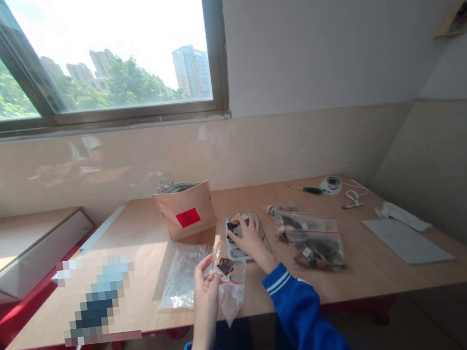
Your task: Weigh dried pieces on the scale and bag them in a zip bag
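A pale wooden table [375, 271] under a wide window is where I work. My left hand [206, 282] pinches the mouth of a small clear bag [230, 287], held upright at the table's near edge with a few dark pieces inside. My right hand [249, 238] rests, fingers curled, on dark pieces in a small tray [234, 252] just beyond. Empty clear bags [181, 279] lie left, filled bags [310, 236] right, and a brown paper pouch [187, 209] stands behind.

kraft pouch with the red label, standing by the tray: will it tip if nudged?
Probably. The kraft pouch stands upright on a narrow base with its top open, so a high push likely topples it. It looks like soft paper, so it would likely crumple rather than slide.
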Demonstrator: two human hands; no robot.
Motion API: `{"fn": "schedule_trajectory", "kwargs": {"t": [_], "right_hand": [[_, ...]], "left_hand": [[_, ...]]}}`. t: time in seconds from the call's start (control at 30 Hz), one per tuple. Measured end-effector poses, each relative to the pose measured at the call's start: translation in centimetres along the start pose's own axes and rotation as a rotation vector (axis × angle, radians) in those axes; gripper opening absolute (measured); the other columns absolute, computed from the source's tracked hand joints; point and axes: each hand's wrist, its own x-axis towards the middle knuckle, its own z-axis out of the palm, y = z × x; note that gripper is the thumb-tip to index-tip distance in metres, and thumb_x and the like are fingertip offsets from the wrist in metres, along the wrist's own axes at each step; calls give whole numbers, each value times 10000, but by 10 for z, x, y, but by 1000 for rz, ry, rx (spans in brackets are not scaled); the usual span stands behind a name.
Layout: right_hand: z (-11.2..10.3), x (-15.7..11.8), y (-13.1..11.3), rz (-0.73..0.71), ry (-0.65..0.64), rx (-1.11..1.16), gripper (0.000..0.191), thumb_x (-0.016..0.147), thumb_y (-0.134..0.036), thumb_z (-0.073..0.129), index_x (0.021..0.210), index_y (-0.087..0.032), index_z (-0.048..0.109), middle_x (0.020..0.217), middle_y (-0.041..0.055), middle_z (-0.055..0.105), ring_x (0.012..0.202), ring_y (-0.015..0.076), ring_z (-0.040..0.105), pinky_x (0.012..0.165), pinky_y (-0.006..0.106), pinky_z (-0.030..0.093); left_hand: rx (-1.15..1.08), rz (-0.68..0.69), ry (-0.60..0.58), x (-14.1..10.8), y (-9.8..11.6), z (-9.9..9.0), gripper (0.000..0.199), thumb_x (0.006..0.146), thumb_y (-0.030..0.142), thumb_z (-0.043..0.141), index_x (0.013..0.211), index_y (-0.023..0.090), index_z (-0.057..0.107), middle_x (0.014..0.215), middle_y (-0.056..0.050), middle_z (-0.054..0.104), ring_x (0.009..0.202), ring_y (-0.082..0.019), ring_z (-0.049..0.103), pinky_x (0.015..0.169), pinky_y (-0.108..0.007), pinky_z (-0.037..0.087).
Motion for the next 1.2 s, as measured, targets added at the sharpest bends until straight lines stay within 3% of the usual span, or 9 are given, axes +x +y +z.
{"fn": "schedule_trajectory", "kwargs": {"t": [0.13,0.23,0.57,0.9,1.03,1.2], "right_hand": [[25,4,4,8,94,-38,736,745,-522,573,1325,-114,378,1430,246,243,1328,413,160,986,575,239],[29,5,8,28,128,-19,689,761,-489,558,1299,-94,389,1401,261,290,1310,397,218,987,555,254],[24,7,44,-10,193,11,322,859,-228,403,1130,-120,539,1081,151,546,1016,256,490,877,403,401],[13,5,45,-26,117,-83,252,867,-152,429,1031,-171,620,982,93,606,900,234,502,811,339,377],[13,9,47,-88,131,-135,247,891,-166,400,1007,-164,618,949,95,611,885,232,510,785,336,379],[9,11,53,-148,155,-101,249,905,-173,381,1001,-147,610,932,97,602,879,217,529,783,315,399]], "left_hand": [[16,1,18,2,-3,-2,488,576,280,670,1032,158,546,1133,-116,575,830,-187,612,704,-286,495],[14,-21,34,2,-4,-4,494,577,285,674,1033,160,533,1116,-105,586,791,-174,610,696,-288,492],[25,-44,63,1,-1,-5,465,595,292,668,1022,166,535,1111,-103,584,763,-171,617,683,-298,501],[36,-91,60,13,-13,-20,487,570,300,656,1018,119,602,1116,-131,588,750,-162,602,674,-295,491],[111,-43,-7,13,-16,-23,494,580,396,663,970,92,667,918,-103,662,616,-146,564,597,-284,467],[208,27,-7,6,-10,-21,454,629,472,652,912,121,702,809,-83,676,635,-170,566,583,-272,436]]}}
